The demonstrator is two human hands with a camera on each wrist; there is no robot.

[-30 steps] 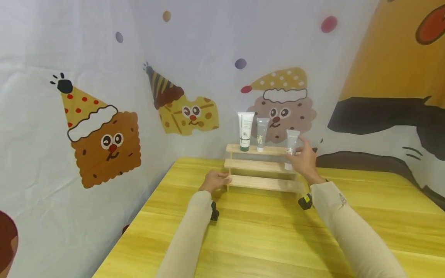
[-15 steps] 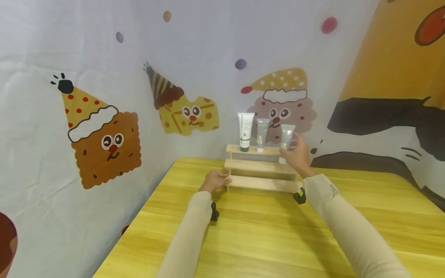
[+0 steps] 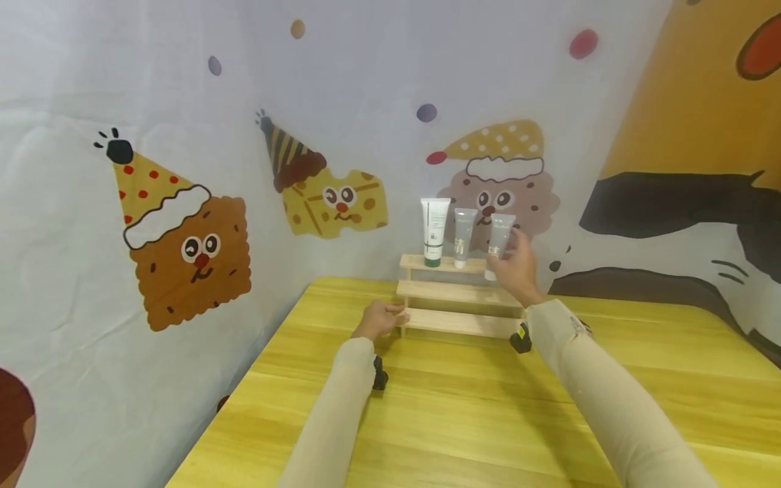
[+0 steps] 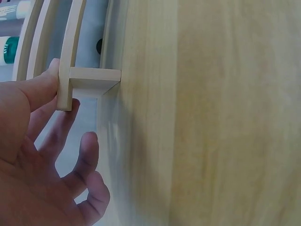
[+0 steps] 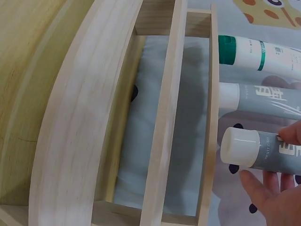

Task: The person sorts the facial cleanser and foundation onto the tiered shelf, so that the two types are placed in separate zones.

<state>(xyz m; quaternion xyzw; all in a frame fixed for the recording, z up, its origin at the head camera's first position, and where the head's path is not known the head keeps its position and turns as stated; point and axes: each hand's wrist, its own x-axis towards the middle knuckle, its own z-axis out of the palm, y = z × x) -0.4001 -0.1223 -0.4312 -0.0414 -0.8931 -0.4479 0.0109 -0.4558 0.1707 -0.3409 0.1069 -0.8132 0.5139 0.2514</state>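
Observation:
My right hand [image 3: 517, 271] holds a grey squeeze tube [image 3: 502, 234] upright, cap down, by the right end of the top tier of a small three-tier wooden display stand [image 3: 454, 293]. In the right wrist view, the tube's white cap [image 5: 240, 147] is close to the top tier's edge; whether they touch I cannot tell. A matching grey tube [image 3: 465, 234] and a white tube with a green cap [image 3: 434, 230] stand on that tier to the left. My left hand [image 3: 379, 320] pinches the left end of the lowest tier, thumb above and fingers beneath.
The stand rests on a yellow wood-grain table [image 3: 451, 413], near its back edge. Behind it hangs a pale cloth backdrop [image 3: 366, 81] printed with cartoon biscuits and cheese. Black wrist cameras [image 3: 379, 374] sit under both sleeves.
My right hand has carried the grey tube leftward and up, closer to the other two tubes. The left hand keeps its hold on the stand.

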